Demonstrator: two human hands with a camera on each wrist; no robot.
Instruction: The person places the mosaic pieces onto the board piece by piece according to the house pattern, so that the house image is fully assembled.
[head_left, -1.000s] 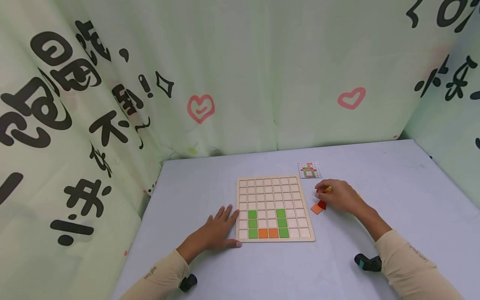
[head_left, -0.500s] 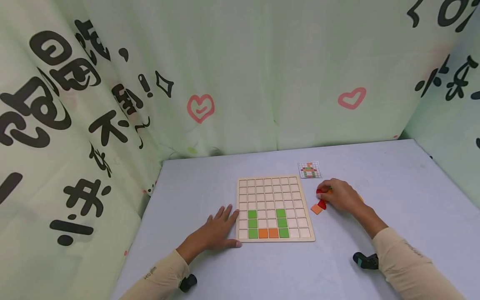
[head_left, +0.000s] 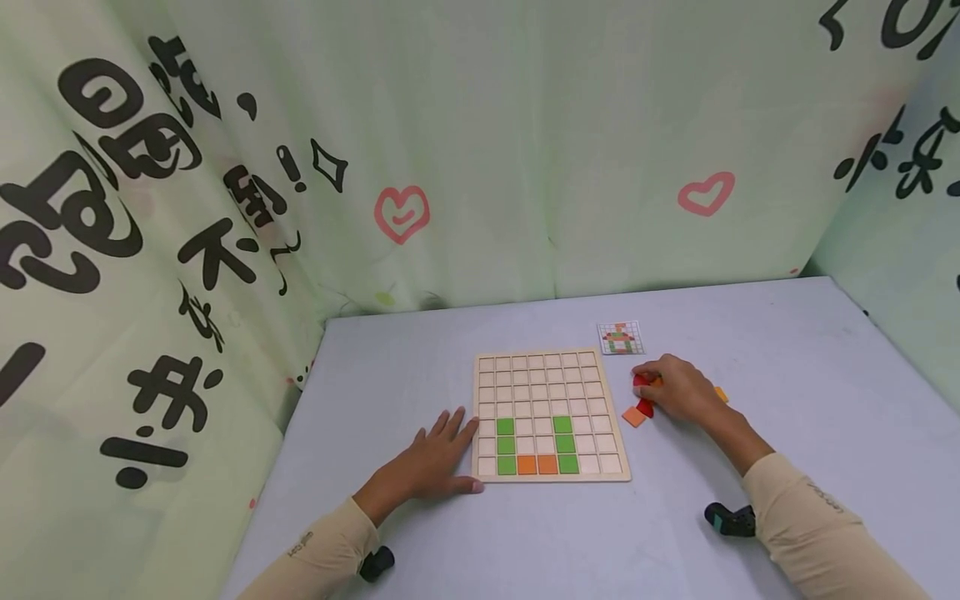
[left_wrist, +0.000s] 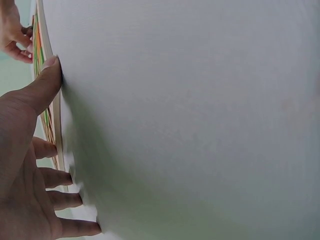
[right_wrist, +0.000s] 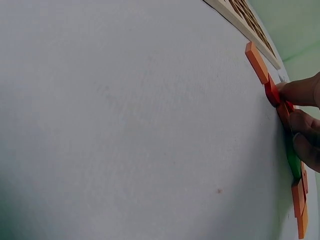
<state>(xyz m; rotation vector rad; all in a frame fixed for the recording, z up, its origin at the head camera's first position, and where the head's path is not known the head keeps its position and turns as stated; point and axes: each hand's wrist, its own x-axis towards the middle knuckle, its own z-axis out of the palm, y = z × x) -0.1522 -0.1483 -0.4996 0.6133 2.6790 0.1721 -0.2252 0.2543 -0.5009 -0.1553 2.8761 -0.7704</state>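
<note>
A square wooden grid board lies mid-table. Green tiles form two short columns on it, with two orange tiles between them in the bottom row. My left hand rests at the board's left edge, fingers spread and thumb by the near corner. Right of the board, my right hand reaches down over loose tiles. In the right wrist view its thumb and bent fingers touch a red tile and its neighbours; I cannot tell whether they pinch one. A green piece lies just under the fingers.
A small pattern card lies beyond the board's far right corner. An orange tile sits near the board's right edge, and a yellow-orange tile shows past the right wrist. A pale curtain stands behind the table.
The right hand has shifted slightly among the loose tiles, and more red and orange now shows by its fingertips. The left hand and the board's tiles stay put.
</note>
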